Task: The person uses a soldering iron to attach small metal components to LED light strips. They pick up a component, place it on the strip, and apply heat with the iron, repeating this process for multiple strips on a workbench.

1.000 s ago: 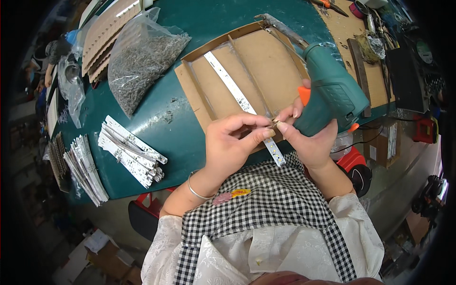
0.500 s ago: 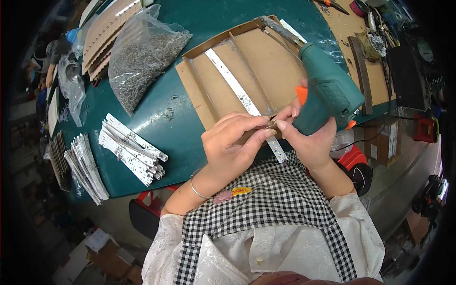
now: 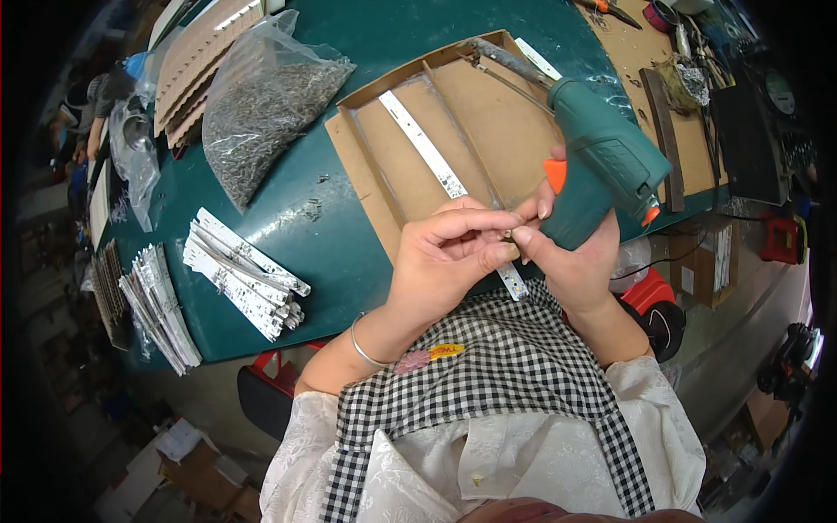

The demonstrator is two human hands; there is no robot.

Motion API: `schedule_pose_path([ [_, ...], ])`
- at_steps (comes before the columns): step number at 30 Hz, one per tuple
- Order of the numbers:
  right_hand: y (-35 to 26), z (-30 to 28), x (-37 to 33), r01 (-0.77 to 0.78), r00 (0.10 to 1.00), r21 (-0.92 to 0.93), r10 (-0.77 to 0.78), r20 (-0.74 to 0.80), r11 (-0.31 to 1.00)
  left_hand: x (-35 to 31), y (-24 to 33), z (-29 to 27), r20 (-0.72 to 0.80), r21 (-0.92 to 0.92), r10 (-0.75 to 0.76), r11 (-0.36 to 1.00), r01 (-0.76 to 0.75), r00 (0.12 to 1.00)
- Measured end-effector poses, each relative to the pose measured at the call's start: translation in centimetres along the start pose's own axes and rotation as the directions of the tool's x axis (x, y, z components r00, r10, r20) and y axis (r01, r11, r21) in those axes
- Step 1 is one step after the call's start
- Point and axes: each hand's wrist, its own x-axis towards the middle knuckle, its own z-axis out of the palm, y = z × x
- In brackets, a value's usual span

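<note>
In my right hand (image 3: pixel 580 257) is a green electric screwdriver (image 3: pixel 610 148) with an orange trigger; its long thin bit points to the far left. The thumb and forefinger of that same hand meet my left hand's fingertips over a tiny thing too small to name. My left hand (image 3: pixel 449 253) is closed in a pinch. Beneath both hands a white LED strip board (image 3: pixel 418 139) runs from the far left toward my apron. It lies across a shallow cardboard tray (image 3: pixel 510 113) with raised dividers. My hands hide the middle of the board.
To the left, a clear plastic bag (image 3: pixel 270 113) holds many small screws. Stacks of white strip boards (image 3: pixel 240 275) and more strips (image 3: pixel 161 305) lie at the near left of the green table (image 3: pixel 323 301). Pliers (image 3: pixel 615 10) and a dark bar (image 3: pixel 663 139) lie at the right.
My left hand has shifted slightly right, and its fingers have come closer to the right fingertips. The screwdriver, still held, has turned a little.
</note>
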Motion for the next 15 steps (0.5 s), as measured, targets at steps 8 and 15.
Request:
schedule_pose_path([
  [8,0.2,0.1,-0.1,-0.057,0.998,-0.048,0.058,0.017,0.997,-0.3,0.6,-0.6,-0.101,0.414,0.178,0.902,-0.122,0.979],
  [15,0.0,-0.1,0.1,-0.008,0.998,-0.065,0.012,0.058,0.998,0.1,1.8,-0.3,0.000,0.742,0.364,0.625,-0.244,0.931],
])
